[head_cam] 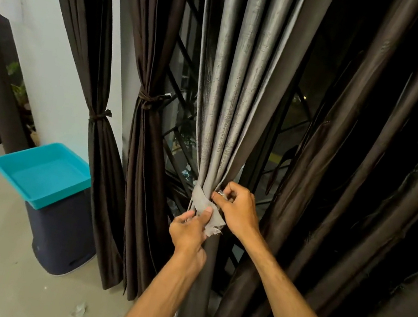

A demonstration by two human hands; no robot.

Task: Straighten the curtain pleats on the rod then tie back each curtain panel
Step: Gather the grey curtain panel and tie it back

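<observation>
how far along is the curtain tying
Done: two dark panels on the left are already cinched with ties. In hand: a grey strip is wrapped round the gathered middle panel; the left hand pinches its loose end, the right hand grips it at the wrap, no finished knot. Left: the dark panels on the right hang untied. The rod is out of view.

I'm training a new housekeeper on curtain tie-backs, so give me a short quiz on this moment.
1. True or false: the teal tray lies on the floor.
2. The grey tie strip wraps: A the gathered panel between the hands, B the tray, C the leftmost panel.
3. How many knotted dark ties show on panels left of it?
Key: 1 false, it sits on the dark bin; 2 A; 3 two.
</observation>
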